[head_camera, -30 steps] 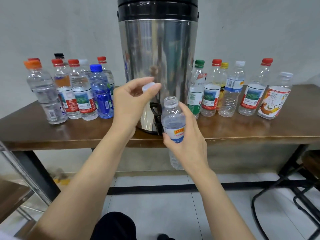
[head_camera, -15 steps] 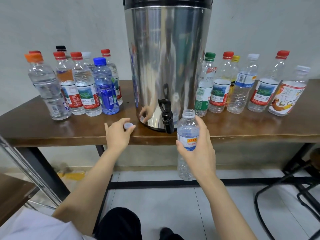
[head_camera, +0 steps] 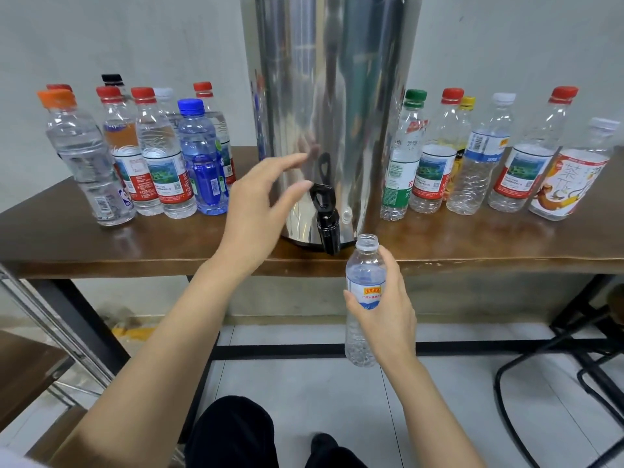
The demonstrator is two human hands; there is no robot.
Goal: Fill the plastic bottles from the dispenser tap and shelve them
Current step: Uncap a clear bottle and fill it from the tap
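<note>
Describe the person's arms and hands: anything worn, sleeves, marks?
Both bare. The left hand and right hand wear no gloves, rings or watch. The left arm and right arm are uncovered to the frame edge; a sliver of pale fabric at the lower left corner may be a short sleeve. No markings visible.

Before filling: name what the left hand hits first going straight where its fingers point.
Probably the black tap lever, just beyond the left hand; depth is unclear, so possibly the dispenser wall.
</note>
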